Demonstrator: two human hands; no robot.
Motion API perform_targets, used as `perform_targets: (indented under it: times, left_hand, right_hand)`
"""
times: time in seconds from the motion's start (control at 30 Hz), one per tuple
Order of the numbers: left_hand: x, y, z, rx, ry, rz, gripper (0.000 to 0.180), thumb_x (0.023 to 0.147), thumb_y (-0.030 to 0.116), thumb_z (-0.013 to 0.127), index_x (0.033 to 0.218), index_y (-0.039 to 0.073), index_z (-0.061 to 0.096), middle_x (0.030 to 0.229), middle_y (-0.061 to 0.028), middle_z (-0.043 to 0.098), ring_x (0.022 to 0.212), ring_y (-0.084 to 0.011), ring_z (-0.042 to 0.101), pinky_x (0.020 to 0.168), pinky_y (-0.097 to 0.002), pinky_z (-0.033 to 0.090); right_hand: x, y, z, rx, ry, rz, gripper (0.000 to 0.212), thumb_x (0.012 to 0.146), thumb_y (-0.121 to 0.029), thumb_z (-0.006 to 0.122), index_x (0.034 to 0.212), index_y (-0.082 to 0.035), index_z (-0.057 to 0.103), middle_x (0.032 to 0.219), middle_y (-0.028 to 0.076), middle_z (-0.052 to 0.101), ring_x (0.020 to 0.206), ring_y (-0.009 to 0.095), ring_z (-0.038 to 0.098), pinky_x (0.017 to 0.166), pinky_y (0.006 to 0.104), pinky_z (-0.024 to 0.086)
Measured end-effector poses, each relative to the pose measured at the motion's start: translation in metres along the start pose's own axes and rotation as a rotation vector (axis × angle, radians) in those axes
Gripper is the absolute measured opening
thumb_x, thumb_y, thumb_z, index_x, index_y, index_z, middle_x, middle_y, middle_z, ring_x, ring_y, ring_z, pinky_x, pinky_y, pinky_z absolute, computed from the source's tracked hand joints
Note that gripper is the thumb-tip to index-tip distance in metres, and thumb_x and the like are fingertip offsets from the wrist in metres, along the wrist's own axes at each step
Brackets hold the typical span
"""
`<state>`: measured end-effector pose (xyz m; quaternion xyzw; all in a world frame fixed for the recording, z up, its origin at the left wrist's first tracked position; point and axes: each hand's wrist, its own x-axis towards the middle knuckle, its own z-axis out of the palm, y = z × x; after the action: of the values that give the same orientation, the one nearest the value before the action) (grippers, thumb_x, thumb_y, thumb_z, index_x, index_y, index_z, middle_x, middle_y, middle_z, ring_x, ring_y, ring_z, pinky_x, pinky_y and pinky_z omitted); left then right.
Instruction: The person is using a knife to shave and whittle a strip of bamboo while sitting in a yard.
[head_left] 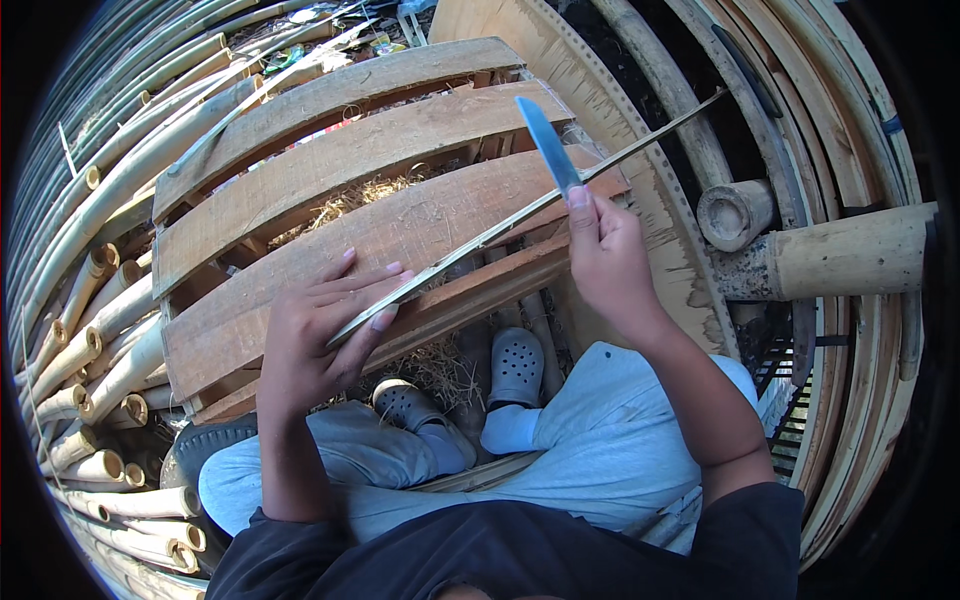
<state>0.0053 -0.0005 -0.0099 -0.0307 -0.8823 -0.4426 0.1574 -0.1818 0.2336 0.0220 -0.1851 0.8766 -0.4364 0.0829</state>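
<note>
A long, thin bamboo strip (480, 239) slants across the wooden slatted table, its near end low on the left and its far end up on the right. My left hand (318, 325) pinches the near end between thumb and fingers, the fingers stretched over the front plank (235, 300). Closed in a fist, my right hand (612, 250) grips a knife (548, 145); its handle is hidden in the palm. The bluish blade points up and to the left. It crosses the strip just above my right thumb, touching or very close to it.
Bamboo poles (130, 375) are stacked along the left. Straw-like shavings (365, 195) lie between the planks. To the right are a curved board with a dotted edge (690, 225), a thick bamboo pole (850, 255) and long wooden strips (850, 400). My clog-shod feet (516, 365) rest below the table.
</note>
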Motion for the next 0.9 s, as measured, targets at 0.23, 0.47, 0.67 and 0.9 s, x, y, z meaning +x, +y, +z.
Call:
perform_targets:
  times: [0.23,0.47,0.67,0.9]
  left_hand:
    - [0.002,0.001,0.0,0.033,0.007,0.008,0.025,0.094,0.01,0.063,0.115,0.002,0.074,0.119,-0.0168,0.074,0.118,-0.034,0.069,0.118,-0.0565,0.037]
    - [-0.001,0.002,0.001,0.052,0.011,0.0,0.023,0.093,0.01,0.066,0.113,0.005,0.076,0.118,-0.0149,0.074,0.115,-0.0323,0.07,0.116,-0.0556,0.04]
    - [0.0,-0.002,0.001,0.06,0.02,0.0,0.023,0.093,0.011,0.066,0.113,0.005,0.076,0.118,-0.015,0.074,0.113,-0.0325,0.07,0.116,-0.0555,0.04]
    - [0.0,-0.002,0.001,0.083,0.03,0.014,0.025,0.093,0.014,0.068,0.116,0.009,0.076,0.117,-0.0128,0.075,0.111,-0.0317,0.071,0.114,-0.0545,0.043]
  right_hand:
    - [-0.001,-0.004,-0.001,-0.071,-0.03,-0.092,0.043,0.109,-0.031,0.053,0.082,0.002,0.058,0.056,0.006,0.045,0.056,0.01,0.037,0.052,0.0354,0.035]
    - [-0.001,-0.01,-0.001,-0.113,0.004,-0.044,0.04,0.108,-0.029,0.053,0.084,0.003,0.058,0.059,0.014,0.045,0.056,0.013,0.046,0.055,0.0367,0.04]
    - [0.005,-0.014,0.0,-0.114,0.015,-0.026,0.041,0.109,-0.028,0.051,0.083,0.003,0.058,0.06,0.016,0.051,0.054,0.016,0.047,0.056,0.0385,0.042]
    - [-0.006,-0.015,0.006,-0.079,-0.034,-0.109,0.044,0.11,-0.029,0.049,0.08,0.002,0.057,0.056,0.01,0.047,0.053,0.013,0.04,0.051,0.0373,0.037]
